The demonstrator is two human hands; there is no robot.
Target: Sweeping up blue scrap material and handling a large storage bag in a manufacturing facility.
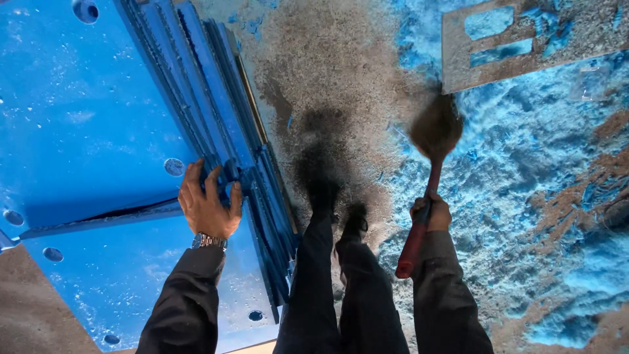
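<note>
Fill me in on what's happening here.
A person stands on a dusty floor strewn with blue shavings. The right hand holds a red-handled brush, bristles blurred just above the floor. The left hand rests on the edge of stacked blue panels. A cut-out metal plate lies ahead.
</note>
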